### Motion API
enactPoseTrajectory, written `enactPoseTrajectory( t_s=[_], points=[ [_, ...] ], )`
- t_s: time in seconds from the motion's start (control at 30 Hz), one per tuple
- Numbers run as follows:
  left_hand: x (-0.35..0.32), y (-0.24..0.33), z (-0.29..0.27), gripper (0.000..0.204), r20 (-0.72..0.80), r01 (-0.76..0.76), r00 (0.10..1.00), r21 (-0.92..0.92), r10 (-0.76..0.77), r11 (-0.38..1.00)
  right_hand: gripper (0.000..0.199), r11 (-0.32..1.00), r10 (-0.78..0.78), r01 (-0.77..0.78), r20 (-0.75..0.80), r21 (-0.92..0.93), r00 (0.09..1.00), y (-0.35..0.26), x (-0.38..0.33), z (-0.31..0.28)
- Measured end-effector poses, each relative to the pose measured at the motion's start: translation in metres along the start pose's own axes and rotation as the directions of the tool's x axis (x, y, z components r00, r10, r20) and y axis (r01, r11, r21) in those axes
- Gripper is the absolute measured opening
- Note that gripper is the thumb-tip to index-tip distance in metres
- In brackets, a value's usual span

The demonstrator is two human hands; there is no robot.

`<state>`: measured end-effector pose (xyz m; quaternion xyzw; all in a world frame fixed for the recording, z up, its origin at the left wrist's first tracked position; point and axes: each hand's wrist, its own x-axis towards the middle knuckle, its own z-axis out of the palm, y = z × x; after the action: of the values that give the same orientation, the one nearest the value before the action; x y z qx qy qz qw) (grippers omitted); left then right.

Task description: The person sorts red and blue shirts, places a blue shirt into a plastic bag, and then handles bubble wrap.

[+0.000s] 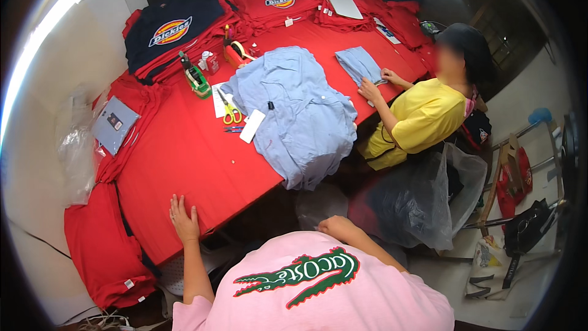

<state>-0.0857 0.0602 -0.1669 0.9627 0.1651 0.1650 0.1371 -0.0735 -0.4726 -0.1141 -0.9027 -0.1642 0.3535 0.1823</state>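
My left hand (pixel 184 217) lies palm down on the red cloth-covered table (pixel 190 184) near its front edge, fingers stretched out and holding nothing. My right hand (pixel 338 227) is low beside my pink shirt, off the table. Its fingers are curled, and what is in them, if anything, is hidden. Just beyond it hangs a sheet of clear plastic (pixel 321 205). A heap of light blue shirts (pixel 294 110) lies ahead on the table, draping over its front edge. A small white tag (pixel 252 125) rests against the heap's left side.
Left of the heap are yellow scissors (pixel 229 112), a green tape dispenser (pixel 196 78) and a red one (pixel 237 52). Red shirts (pixel 113 251) are stacked around the table. A person in yellow (pixel 422 116) handles a folded blue shirt (pixel 358 64). A large plastic bag (pixel 422 202) stands at right.
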Motion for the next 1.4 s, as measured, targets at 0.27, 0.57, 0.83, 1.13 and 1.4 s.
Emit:
enactPoseTrajectory(
  t_s=[0.27,0.57,0.83,1.13,1.4],
  points=[
    [-0.003,0.002,0.003,0.055,-0.049,0.025,0.998,0.013,-0.024,1.0,0.033,0.999,0.038,-0.037,-0.064,0.009,0.997,0.019,-0.029,0.001],
    [-0.006,-0.006,0.009,0.052,-0.112,0.076,0.991,0.036,-0.072,0.996,0.031,1.0,0.008,-0.007,-0.026,0.027,1.0,0.015,-0.025,0.005],
    [-0.006,-0.012,0.01,0.051,-0.137,0.098,0.986,0.031,-0.093,0.995,0.031,0.999,-0.046,0.045,-0.04,-0.018,0.998,0.0,-0.009,-0.004],
    [-0.005,-0.01,0.013,0.048,-0.14,0.097,0.986,0.017,-0.094,0.995,0.035,0.999,-0.032,0.032,-0.025,0.003,0.999,0.003,0.009,-0.007],
    [-0.006,-0.012,0.012,0.048,-0.144,0.103,0.985,0.043,-0.096,0.994,0.033,1.0,0.009,-0.009,-0.011,0.015,1.0,0.001,0.013,-0.009]
  ],
)
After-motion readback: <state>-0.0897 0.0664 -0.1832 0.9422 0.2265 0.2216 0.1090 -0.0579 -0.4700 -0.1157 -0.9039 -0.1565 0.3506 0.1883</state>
